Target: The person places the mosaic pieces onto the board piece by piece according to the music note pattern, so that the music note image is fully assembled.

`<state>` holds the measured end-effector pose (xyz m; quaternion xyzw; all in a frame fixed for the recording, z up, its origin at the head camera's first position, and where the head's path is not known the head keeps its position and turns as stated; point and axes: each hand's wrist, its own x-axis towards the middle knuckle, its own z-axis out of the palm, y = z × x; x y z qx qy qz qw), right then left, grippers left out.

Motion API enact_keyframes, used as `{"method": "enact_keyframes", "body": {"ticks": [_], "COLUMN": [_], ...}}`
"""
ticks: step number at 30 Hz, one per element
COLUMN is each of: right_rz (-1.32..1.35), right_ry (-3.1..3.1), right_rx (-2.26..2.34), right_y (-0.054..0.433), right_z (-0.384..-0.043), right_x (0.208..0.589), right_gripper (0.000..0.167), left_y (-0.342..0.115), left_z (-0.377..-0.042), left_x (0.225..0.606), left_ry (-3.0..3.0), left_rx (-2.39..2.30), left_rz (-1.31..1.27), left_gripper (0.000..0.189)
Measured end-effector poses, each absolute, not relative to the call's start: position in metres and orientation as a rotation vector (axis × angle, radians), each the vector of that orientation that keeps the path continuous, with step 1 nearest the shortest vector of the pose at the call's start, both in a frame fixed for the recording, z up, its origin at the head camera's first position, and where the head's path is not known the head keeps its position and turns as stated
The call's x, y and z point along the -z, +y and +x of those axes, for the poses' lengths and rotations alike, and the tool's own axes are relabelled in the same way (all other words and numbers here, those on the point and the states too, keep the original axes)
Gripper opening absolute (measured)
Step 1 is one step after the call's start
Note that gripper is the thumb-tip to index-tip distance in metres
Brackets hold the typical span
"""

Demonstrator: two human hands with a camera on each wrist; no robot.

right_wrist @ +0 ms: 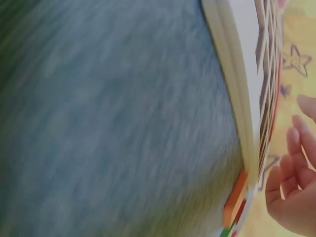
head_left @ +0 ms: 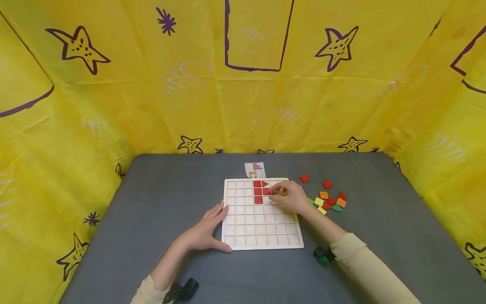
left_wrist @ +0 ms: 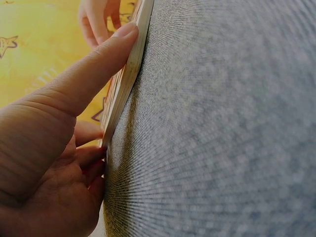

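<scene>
A pale wooden grid board [head_left: 250, 230] lies flat on the table. Several red tiles [head_left: 258, 199] sit in its upper middle cells, one of them pointed. My left hand [head_left: 205, 230] braces the board's near left corner, its thumb along the front edge and its fingers at the left side. My right hand [head_left: 290, 196] is over the upper right of the board, fingertips right at a red tile [head_left: 266, 191] in the second row. In the right wrist view, thumb and fingers of that hand [right_wrist: 298, 182] are apart, with nothing visible between them.
Loose red, orange, yellow and green tiles [head_left: 323, 195] are scattered right of the board, some overlapping. A small printed pattern card [head_left: 255, 169] lies just behind the board. Yellow patterned cloth [head_left: 243, 109] hangs behind the grey table [head_left: 171, 181] and at both sides.
</scene>
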<state>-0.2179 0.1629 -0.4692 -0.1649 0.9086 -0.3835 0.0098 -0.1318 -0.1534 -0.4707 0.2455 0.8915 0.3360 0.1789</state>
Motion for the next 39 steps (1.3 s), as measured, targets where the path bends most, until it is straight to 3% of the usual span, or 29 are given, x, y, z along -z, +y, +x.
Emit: {"method": "enact_keyframes", "body": {"ticks": [17,28,39], "right_rz": [-0.017,0.009,0.054], "right_ry": [2.991,3.04,3.047], "right_rx": [1.236,1.02,0.991], "right_y": [0.248,0.26,0.257], "right_z": [-0.239,-0.249,-0.248], "right_x": [0.472,0.474,0.474], "right_gripper": [0.032,0.041,0.036], "left_y": [-0.154,-0.153,-0.153], "left_z": [-0.132,-0.131,-0.131], "left_x": [0.472,0.469,0.469], "left_ry": [2.522,2.519,2.519], "left_rx": [-0.945,-0.943,-0.939], "left_rz": [0.675,0.671,0.664], "left_gripper": [0.118,0.117,0.117]}}
